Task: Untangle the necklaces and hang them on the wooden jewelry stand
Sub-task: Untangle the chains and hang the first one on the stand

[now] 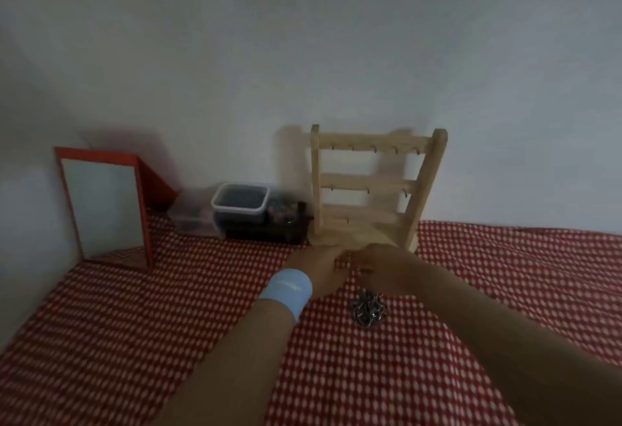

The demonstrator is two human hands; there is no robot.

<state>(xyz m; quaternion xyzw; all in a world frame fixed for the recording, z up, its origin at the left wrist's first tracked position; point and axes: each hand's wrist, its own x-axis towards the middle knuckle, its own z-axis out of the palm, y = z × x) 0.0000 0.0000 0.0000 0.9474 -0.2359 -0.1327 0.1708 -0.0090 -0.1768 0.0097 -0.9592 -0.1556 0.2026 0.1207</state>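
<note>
A wooden jewelry stand (373,183) with three hooked rails leans against the wall; no necklace hangs on it. Just in front of its base my left hand (318,267), with a blue wristband, and my right hand (380,271) meet fingertip to fingertip. A tangled bunch of silver necklaces (368,311) dangles from my right hand down onto the red checked cloth (134,324). My right fingers curl round the chains. My left fingertips seem to pinch a strand at the same spot, but blur hides the detail.
A red-framed mirror (104,207) stands at the back left by the wall. Between the mirror and the stand sit clear plastic containers (240,203) on a dark tray (269,230). The checked cloth spreads wide to both sides and toward me.
</note>
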